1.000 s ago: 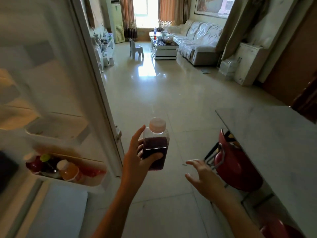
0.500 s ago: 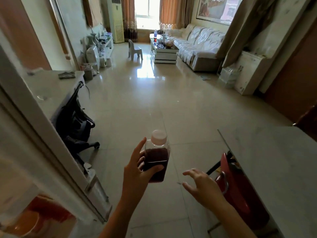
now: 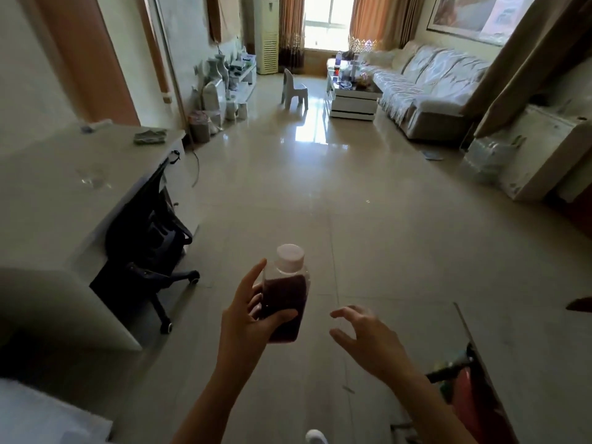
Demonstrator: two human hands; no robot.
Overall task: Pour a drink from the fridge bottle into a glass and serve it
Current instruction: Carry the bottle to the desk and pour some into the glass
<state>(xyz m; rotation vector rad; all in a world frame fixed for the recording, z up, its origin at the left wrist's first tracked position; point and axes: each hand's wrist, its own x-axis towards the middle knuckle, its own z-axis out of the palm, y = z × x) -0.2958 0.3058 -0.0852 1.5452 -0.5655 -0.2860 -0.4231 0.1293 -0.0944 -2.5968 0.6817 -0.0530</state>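
Two hands are out in front of you over a glossy beige tile floor (image 3: 320,203). Your left hand (image 3: 246,322) is wrapped around the bottle (image 3: 285,302), thumb across its front and fingers behind it; the bottle stands upright in the air, capped with a pale pink cap (image 3: 290,254) and filled most of the way with a dark red drink. Your right hand (image 3: 368,338) hangs just beside it, fingers spread and curled, holding nothing and not touching the bottle.

To your left a pale desk (image 3: 64,187) runs along the wall with a black office chair (image 3: 153,238) tucked under it. At the far end of the room a window with orange curtains (image 3: 368,20) throws glare on the tiles, near a small white chair (image 3: 293,89), a low coffee table (image 3: 352,97) and a covered sofa (image 3: 426,81). A tall standing air conditioner (image 3: 267,33) sits left of the window. At your lower right, a grey tabletop (image 3: 544,363) edges in.
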